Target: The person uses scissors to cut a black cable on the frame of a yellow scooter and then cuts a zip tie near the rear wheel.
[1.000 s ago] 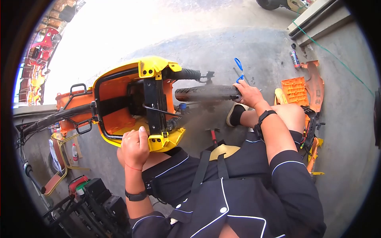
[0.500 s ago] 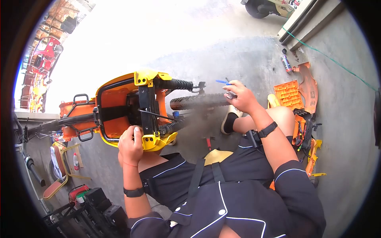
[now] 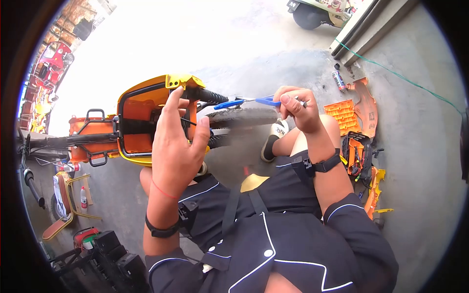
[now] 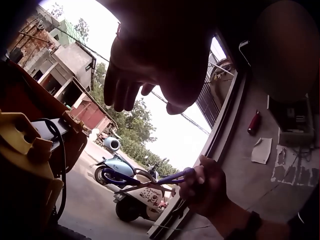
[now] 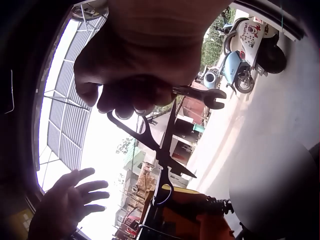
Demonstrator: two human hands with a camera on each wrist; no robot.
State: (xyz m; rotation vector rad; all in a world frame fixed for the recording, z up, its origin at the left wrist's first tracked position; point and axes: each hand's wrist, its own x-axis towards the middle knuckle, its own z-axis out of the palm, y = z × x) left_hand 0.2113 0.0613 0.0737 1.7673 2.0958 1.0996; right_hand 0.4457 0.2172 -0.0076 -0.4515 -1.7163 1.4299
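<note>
My right hand [image 3: 300,110] holds a pair of blue-handled scissors [image 3: 227,104] by one handle loop, the other loop pointing left. The blades of the scissors [image 5: 170,162] stand spread apart in the right wrist view. An open-end wrench [image 5: 212,97] is gripped in the same hand, its forked end sticking out. Facing the scissors, my left hand [image 3: 178,141] is raised with fingers extended and thumb apart, holding nothing. Behind it lies the yellow and orange vehicle body [image 3: 141,88], tipped over, with a black tyre [image 3: 244,117] below the scissors.
Orange plastic panels [image 3: 342,117] and a spray can [image 3: 338,80] lie on the floor at right. A chair [image 3: 63,205], a bottle [image 3: 83,196] and black equipment [image 3: 107,249] are at left. A parked scooter [image 3: 312,17] stands at the back.
My left hand has lifted off the yellow body and spread its fingers. My right hand has come up from beside the tyre, turning the scissors toward the left hand.
</note>
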